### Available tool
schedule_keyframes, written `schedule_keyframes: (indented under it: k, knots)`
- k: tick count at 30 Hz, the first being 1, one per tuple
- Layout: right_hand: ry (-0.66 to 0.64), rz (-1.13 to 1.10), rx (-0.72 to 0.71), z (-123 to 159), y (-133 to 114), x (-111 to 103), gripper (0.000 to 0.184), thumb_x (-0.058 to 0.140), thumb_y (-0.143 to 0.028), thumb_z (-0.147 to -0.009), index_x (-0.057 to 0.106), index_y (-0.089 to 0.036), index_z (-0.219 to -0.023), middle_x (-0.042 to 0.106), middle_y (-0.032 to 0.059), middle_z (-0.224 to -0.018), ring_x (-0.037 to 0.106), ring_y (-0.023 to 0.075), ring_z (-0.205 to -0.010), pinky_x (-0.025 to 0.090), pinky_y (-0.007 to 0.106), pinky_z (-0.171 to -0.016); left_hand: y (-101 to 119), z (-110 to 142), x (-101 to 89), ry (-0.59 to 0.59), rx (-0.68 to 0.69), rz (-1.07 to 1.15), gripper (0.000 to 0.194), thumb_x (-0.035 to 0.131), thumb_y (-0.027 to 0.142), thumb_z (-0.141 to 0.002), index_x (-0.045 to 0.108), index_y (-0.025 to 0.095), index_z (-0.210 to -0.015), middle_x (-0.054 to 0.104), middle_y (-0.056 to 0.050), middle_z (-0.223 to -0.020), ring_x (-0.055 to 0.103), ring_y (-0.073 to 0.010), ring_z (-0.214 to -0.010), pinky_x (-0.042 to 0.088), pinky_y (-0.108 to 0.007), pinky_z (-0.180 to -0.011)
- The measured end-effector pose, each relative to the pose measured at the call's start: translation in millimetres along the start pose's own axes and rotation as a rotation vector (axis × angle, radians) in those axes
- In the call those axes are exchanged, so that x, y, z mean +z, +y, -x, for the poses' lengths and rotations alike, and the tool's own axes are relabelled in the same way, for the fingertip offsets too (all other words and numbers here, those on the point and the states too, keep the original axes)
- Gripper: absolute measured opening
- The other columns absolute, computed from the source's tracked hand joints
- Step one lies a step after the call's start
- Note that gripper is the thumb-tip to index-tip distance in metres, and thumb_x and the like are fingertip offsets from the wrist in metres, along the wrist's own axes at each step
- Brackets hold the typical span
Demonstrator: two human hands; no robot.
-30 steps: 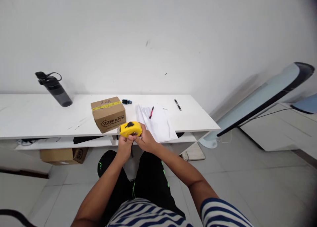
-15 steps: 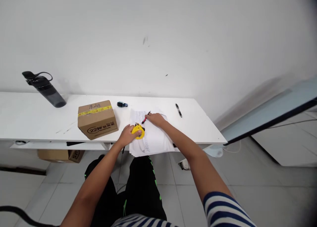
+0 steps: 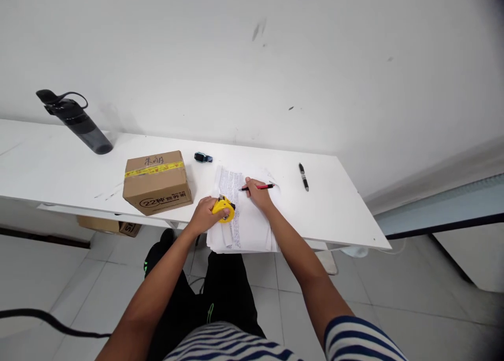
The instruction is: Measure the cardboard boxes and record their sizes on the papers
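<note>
A yellow tape measure (image 3: 223, 208) is gripped in my left hand (image 3: 205, 214), resting over the left part of a stack of paper (image 3: 252, 227). Columns of small handwriting run down the left side of the top sheet. My right hand (image 3: 258, 194) is closed around a red and black pen (image 3: 263, 186), its tip pointing left at the written lines. The pen's tip is close to the paper; whether it touches I cannot tell. The stack's near edge hangs past the front of the white table (image 3: 323, 208).
Left of the paper stands a cardboard box (image 3: 157, 185) with yellow tape. A dark watch (image 3: 203, 157) lies behind it, and a black water bottle (image 3: 84, 127) stands further left. Another pen (image 3: 303, 176) lies at the right. The wall (image 3: 220, 61) borders the table's back.
The pen has turned in my right hand, from slanting to nearly level with its tip to the left. The right hand has shifted slightly. My left hand still holds the tape measure; the view has tilted.
</note>
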State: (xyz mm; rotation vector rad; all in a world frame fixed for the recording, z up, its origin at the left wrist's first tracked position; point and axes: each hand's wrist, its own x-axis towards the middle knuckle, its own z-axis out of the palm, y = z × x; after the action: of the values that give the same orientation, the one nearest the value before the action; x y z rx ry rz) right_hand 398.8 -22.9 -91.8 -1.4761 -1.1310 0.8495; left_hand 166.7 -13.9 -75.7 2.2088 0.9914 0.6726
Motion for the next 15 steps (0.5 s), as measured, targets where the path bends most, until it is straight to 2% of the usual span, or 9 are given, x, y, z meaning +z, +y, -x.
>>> schedule_keyframes:
  k: [3, 9, 15]
  knots:
    - [0.07, 0.067, 0.003, 0.5, -2.6, -1.4, 0.044, 0.057, -0.058, -0.081, 0.054, -0.021, -0.058, 0.042, -0.0046, -0.05, 0.04, 0.0123, -0.053, 0.033, 0.027, -0.055, -2.5, -1.6, 0.6, -0.008, 0.001, -0.008, 0.041, 0.055, 0.057, -0.084, 0.051, 0.02, -0.067, 0.051, 0.002, -0.065, 0.049, -0.0169, -0.068, 0.041, -0.034, -0.075]
    - [0.078, 0.12, -0.011, 0.3, -5.4, -0.2, 0.035, 0.054, -0.045, -0.08, 0.045, -0.022, -0.056, 0.04, -0.0046, -0.053, 0.037, 0.0124, -0.057, 0.031, 0.028, -0.057, -5.6, -3.1, 3.5, 0.01, -0.013, -0.007, 0.042, 0.056, 0.059, -0.083, 0.048, 0.02, -0.066, 0.049, 0.001, -0.066, 0.048, -0.0172, -0.07, 0.038, -0.032, -0.069]
    - [0.053, 0.114, -0.028, 2.1, -5.1, -0.3, 0.036, 0.054, -0.043, -0.078, 0.038, -0.022, -0.053, 0.037, -0.0048, -0.053, 0.036, 0.0117, -0.057, 0.03, 0.027, -0.056, -4.9, -2.2, 4.6, 0.014, -0.035, -0.002, 0.043, 0.055, 0.059, -0.082, 0.048, 0.02, -0.065, 0.048, 0.001, -0.065, 0.048, -0.017, -0.068, 0.038, -0.032, -0.068]
